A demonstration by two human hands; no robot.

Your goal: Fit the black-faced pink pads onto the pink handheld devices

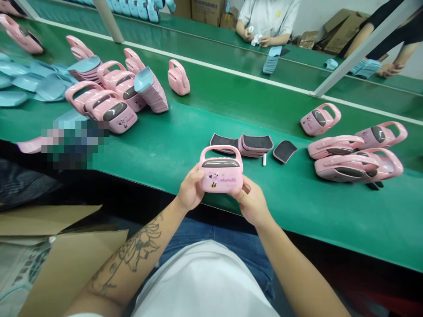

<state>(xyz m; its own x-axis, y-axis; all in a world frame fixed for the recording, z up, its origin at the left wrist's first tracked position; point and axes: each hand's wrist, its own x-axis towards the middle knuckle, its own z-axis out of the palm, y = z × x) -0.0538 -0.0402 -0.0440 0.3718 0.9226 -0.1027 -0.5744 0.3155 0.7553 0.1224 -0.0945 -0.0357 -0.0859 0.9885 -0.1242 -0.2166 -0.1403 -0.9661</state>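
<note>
A pink plastic case with a carry handle (222, 176) is held upright over the table's front edge. Its front bears a cartoon mouse print and a dark glossy strip. My left hand (191, 188) grips its left side, thumb on the front. My right hand (251, 199) is closed on its lower right corner. Just behind the case lie a stack of dark panels with pink rims (256, 145) and a similar panel, partly hidden by the handle. A single dark panel (284, 151) and a small white stick (264, 160) lie to the right.
Pink handled cases (358, 165) lie on the right of the green table (330, 211); more (115, 112) stand left beside stacked panels (153, 90). Light blue shells (49, 86) spread at far left. Cardboard box (76, 264) at lower left. Two people work across the table.
</note>
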